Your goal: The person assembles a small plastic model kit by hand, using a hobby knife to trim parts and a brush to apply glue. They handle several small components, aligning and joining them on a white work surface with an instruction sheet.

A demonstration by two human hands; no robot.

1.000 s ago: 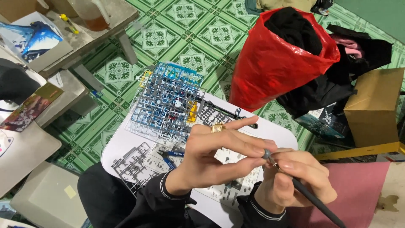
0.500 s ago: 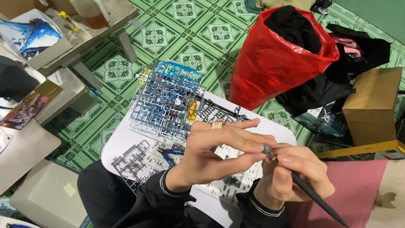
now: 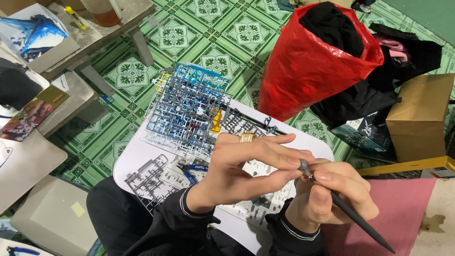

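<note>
The left hand (image 3: 241,173) pinches a small grey model part (image 3: 303,164) between its thumb and fingertips, the fingers closed together on it; a gold ring (image 3: 248,137) sits on one finger. The part is tiny and mostly hidden by the fingertips, so its shape cannot be told. Just beside it, the right hand (image 3: 332,199) is wrapped shut around a dark hobby knife (image 3: 353,218), held like a pen, with the metal tip touching the grey part right at the left hand's pinch. The handle runs away from the pinch, down and out past the right hand over a pink mat (image 3: 403,208).

Under both hands lies a white lap board (image 3: 137,151). On it, beyond the pinch, rests a stack of blue and clear part runners (image 3: 187,109); beneath the left wrist lie grey runners (image 3: 149,178) and blue-handled nippers (image 3: 192,170). Well beyond the pinch stands a red plastic bag (image 3: 308,71) stuffed with black cloth, with a cardboard box (image 3: 419,118) off to its right.
</note>
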